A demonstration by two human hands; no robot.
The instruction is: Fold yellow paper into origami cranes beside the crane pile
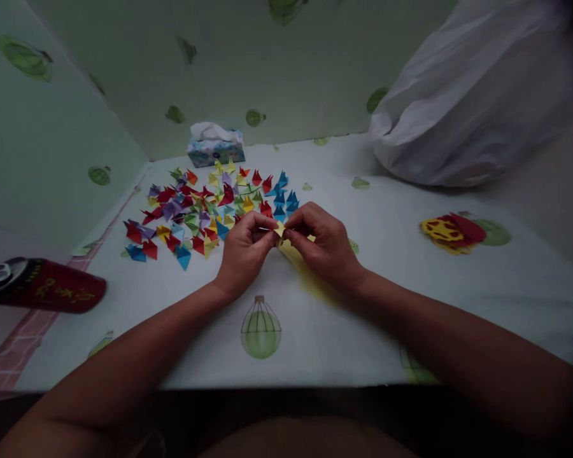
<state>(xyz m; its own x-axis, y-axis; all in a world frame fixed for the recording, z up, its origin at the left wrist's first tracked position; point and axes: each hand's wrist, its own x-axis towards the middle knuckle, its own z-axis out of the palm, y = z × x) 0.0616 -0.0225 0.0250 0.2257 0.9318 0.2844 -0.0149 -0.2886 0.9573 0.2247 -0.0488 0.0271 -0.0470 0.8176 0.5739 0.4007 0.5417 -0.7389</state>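
While I watch from afar through the head camera, the table (pixel 210 356) spreads under and around the grip, and the white plastic bag (pixel 458 114) sits beyond it to the right, probably set back to spare the arms. Colourful folded papers (pixel 204 219) cluster beyond and left of the grip, apparently gathered off the working spot; behind them is the tissue box (pixel 214 154). I see the left hand (pixel 248 251) and right hand (pixel 327 245) brought together, each pinching the small yellow paper (pixel 280 228) between them, likely for fine control. Well left of the grip is the red can (pixel 52 285); well right, the red and yellow cutouts (pixel 453 230). One corner of the small yellow paper points away from me; its long axis I cannot tell, as fingertips cover its sides.
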